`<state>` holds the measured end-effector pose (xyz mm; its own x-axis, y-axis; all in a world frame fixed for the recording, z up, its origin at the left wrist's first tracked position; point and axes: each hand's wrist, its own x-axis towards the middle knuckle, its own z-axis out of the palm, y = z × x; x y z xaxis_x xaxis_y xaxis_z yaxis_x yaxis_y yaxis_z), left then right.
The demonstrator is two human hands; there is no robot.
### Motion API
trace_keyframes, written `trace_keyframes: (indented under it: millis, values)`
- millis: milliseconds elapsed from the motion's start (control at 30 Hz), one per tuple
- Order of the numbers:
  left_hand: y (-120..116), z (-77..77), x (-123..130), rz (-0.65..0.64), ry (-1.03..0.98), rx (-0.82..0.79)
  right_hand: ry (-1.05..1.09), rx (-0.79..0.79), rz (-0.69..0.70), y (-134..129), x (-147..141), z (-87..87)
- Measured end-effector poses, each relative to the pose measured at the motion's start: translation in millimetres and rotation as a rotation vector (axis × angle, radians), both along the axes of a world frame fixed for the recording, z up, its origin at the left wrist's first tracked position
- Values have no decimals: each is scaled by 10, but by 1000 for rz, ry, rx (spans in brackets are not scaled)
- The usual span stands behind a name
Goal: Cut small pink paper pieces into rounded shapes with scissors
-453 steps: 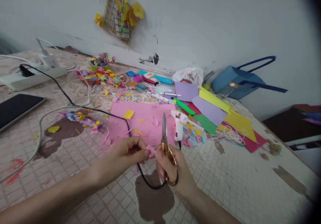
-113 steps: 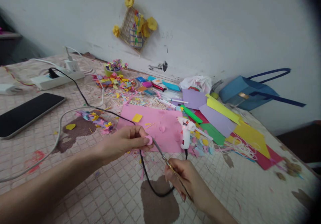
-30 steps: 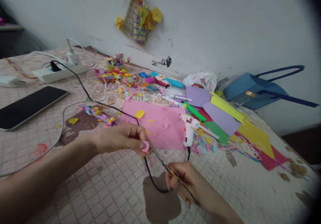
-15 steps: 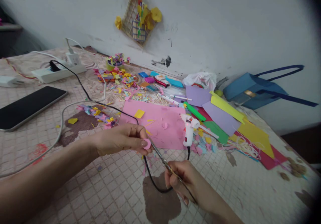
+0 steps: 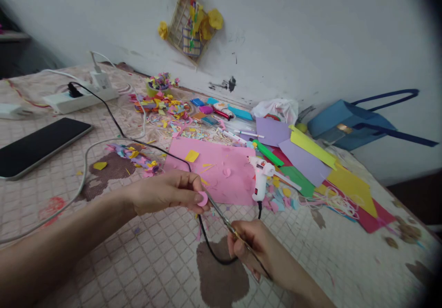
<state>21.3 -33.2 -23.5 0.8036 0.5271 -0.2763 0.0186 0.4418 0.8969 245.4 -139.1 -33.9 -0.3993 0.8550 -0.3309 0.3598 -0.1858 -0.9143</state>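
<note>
My left hand point(image 5: 172, 190) pinches a small round pink paper piece point(image 5: 202, 199) between thumb and fingertips. My right hand point(image 5: 257, 248) is closed around the handles of metal scissors point(image 5: 223, 217), whose blades point up and left and reach the fingertips of my left hand beside the pink piece. Behind both hands lies a pink sheet point(image 5: 238, 174) with a yellow square point(image 5: 192, 156) and small scraps on it. A white glue gun point(image 5: 259, 183) rests at the sheet's right edge. Part of the right-hand fingers is hidden by the handles.
A black cable point(image 5: 109, 110) runs from the power strip point(image 5: 83, 101) under my left hand. A phone point(image 5: 41, 147) lies at the left. Coloured sheets point(image 5: 305, 158) and tangled white string point(image 5: 340, 204) lie at the right, before a blue bag point(image 5: 348, 124). Paper scraps point(image 5: 160, 105) cover the back.
The pink piece has turned slightly in my left fingertips. Both hands and the scissors stay almost where they were.
</note>
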Motion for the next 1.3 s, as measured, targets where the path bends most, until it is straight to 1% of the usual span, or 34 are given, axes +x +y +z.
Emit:
trace_keyframes:
  millis: [200, 533, 700, 800, 900, 967, 1100, 1167, 1233, 1300]
  values:
    - [14, -5, -10, -30, 1, 19, 1, 37, -8, 2, 29, -51]
    - [39, -35, -23, -76, -26, 46, -179, 172, 46, 28, 28, -20]
    - [50, -46, -38, -95, -49, 42, -181, 124, 51, 24, 35, -38]
    - [58, -48, -42, -107, -52, 54, -140, 96, 45, 12, 47, -55]
    - [57, -46, -40, -101, -56, 40, -56, 7, 40, -2, 58, -48]
    - [51, -47, -38, -89, -58, 21, -37, -27, 53, -11, 64, -30]
    - [49, -50, -41, -75, -44, 8, -52, -14, 94, -10, 91, 13]
    - [55, -47, -47, -65, -40, 12, -54, -35, 110, 10, 119, 32]
    - [62, -39, -57, -54, -22, 35, -70, -40, 99, 47, 151, 44]
    - [67, -29, -64, -47, 15, 77, -128, 52, 46, 94, 176, 41]
